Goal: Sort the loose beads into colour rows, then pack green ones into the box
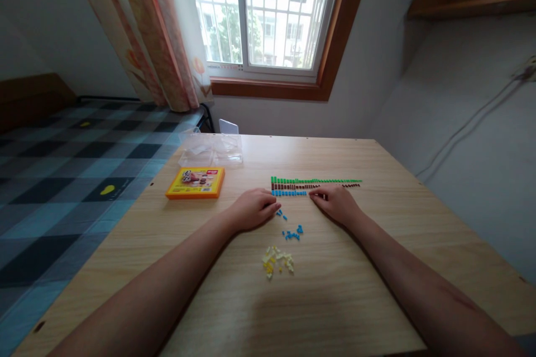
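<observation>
Three rows of tiny bricks lie on the wooden table: a green row at the back, a brown row in the middle, and a short blue row in front. My left hand rests with curled fingers at the blue row's left end. My right hand pinches its fingertips at the blue row's right end; what it holds is too small to tell. Loose blue bricks and a small heap of pale yellow bricks lie between my forearms.
An orange box lies at the table's left, with a clear plastic container behind it. A bed with a checked cover stands left of the table. A window and curtain are behind; a wall runs along the right.
</observation>
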Tool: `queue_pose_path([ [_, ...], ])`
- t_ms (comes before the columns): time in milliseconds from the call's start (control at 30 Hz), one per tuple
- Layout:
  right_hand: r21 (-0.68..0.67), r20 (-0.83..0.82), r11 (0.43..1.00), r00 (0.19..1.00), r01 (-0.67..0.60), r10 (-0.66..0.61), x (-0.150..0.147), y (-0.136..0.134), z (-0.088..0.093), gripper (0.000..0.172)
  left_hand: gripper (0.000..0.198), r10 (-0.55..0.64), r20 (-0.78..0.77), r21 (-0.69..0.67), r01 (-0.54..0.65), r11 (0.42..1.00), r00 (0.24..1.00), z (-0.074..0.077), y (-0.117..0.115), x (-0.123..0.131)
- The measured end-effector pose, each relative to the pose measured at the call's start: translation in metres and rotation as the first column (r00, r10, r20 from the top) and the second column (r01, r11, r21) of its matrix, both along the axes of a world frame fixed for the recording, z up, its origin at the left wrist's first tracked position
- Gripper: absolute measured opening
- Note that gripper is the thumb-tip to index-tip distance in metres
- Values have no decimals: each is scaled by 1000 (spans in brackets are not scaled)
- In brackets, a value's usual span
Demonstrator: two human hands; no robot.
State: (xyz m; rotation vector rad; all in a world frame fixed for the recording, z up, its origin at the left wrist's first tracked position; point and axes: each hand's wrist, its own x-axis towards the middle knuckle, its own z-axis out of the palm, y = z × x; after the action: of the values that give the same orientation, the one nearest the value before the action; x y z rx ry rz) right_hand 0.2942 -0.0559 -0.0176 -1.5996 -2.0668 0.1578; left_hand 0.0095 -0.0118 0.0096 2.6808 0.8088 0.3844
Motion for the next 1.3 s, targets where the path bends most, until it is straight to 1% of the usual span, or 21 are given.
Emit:
queue_pose_path([
  [100,11,-23,1000,1000,5,-4,0,3,-3,19,36,-4,2,11,4,1000,1000,0,0,0],
  [267,38,-60,999,998,13,-11,0,3,-3,19,36,-7,7,29,7,1000,1000,-2,0,0],
  [767,34,-26,999,1000,19,-18,-6,1,-2,19,35,-3,7,14,3,1000,1000,-1,0,0],
  [1000,56,-66,998,998,-1,4,-6,1,-1,19,34,-10,9,17,9,1000,1000,-1,0,0],
  [1200,51,-20,999,1000,4,-3,-6,2,-3,19,35,-7,15,13,7,1000,1000,0,-1,0],
  [1300,73,-60,997,998,2,2,-7,1,-2,19,36,-5,5,15,5,1000,1000,1,-1,1],
])
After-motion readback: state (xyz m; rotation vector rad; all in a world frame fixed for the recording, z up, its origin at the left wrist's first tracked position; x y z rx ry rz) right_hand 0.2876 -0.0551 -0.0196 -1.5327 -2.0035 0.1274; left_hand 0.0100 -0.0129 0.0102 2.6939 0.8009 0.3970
